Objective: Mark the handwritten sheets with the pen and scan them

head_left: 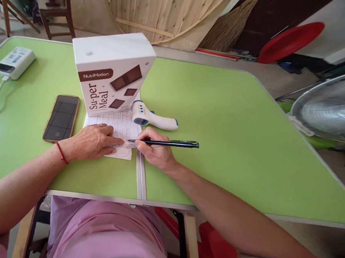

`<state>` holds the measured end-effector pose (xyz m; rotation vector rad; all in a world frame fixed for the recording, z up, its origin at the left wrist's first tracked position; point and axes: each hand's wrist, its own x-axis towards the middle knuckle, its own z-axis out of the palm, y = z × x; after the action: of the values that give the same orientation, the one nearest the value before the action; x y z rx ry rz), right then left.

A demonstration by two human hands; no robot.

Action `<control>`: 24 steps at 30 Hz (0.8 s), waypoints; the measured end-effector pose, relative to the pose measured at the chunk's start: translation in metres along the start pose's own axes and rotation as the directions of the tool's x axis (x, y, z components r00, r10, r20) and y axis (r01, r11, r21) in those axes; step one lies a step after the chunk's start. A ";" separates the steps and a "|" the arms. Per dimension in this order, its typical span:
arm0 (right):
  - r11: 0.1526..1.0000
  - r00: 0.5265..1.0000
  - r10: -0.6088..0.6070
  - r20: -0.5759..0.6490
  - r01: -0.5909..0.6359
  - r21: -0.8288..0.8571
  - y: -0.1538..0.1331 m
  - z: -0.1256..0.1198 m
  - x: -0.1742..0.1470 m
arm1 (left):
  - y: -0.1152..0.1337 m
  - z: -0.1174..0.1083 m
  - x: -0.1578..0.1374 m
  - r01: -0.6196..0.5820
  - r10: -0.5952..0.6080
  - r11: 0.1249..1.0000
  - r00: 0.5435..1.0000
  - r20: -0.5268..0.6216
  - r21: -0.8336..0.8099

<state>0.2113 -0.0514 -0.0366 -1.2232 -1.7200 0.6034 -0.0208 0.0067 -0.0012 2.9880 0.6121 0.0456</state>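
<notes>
We find open worktop (233,120) to the right of the pen (166,143). Ahead, the box (113,74) and thermometer (151,118) block the way just beyond the paper (120,126). To the left, the phone (61,117) lies near our left hand (92,142).

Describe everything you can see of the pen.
The pen is slim and black, with a glossy, perhaps plastic or metal, barrel and a clip near its far end. It lies almost level, its tip pointing left onto the printed paper and its back end sticking out to the right over the green table. The right hand grips it near the tip. The left hand presses on the paper just beside the tip. The tip itself is too small to make out.
</notes>
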 end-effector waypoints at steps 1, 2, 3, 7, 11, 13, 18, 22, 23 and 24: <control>1.000 1.000 -0.006 -0.005 0.006 -0.001 0.000 0.000 0.000 | 0.000 0.000 0.000 0.002 -0.002 1.000 1.000 0.003 -0.001; 1.000 1.000 -0.012 -0.008 0.012 -0.002 0.000 0.000 0.000 | 0.000 0.000 0.000 0.003 -0.003 1.000 1.000 0.006 -0.002; 1.000 1.000 -0.016 -0.009 0.016 -0.003 0.000 0.001 0.000 | 0.000 0.000 0.000 0.003 -0.003 1.000 1.000 0.008 -0.005; 1.000 1.000 -0.015 0.025 0.015 -0.003 0.000 -0.001 0.001 | 0.000 0.000 0.000 0.001 -0.001 1.000 1.000 0.004 -0.012; 1.000 0.999 -0.010 0.043 0.010 -0.001 0.000 -0.002 0.001 | -0.001 0.001 -0.001 -0.001 0.001 1.000 1.000 0.002 -0.010; 1.000 0.999 -0.007 0.033 0.007 -0.001 0.000 -0.002 0.001 | -0.001 0.001 -0.001 -0.003 0.003 1.000 1.000 0.003 -0.010; 1.000 1.000 0.008 0.011 -0.008 0.010 -0.001 -0.001 0.000 | 0.000 0.000 0.000 0.000 0.001 1.000 1.000 0.016 -0.017; 1.000 1.000 -0.001 0.005 0.001 0.000 -0.001 -0.001 0.000 | 0.000 0.000 0.000 -0.001 0.002 1.000 1.000 0.016 -0.015; 1.000 1.000 -0.002 0.007 0.002 -0.002 0.000 -0.001 0.000 | 0.000 0.000 0.000 -0.001 0.001 1.000 1.000 0.017 -0.015; 1.000 1.000 -0.001 0.008 0.001 -0.002 0.000 -0.001 0.000 | 0.000 0.000 0.000 -0.001 0.001 1.000 1.000 0.018 -0.017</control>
<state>0.2123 -0.0513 -0.0358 -1.2234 -1.7283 0.6068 -0.0213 0.0070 -0.0014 2.9693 0.6057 0.0231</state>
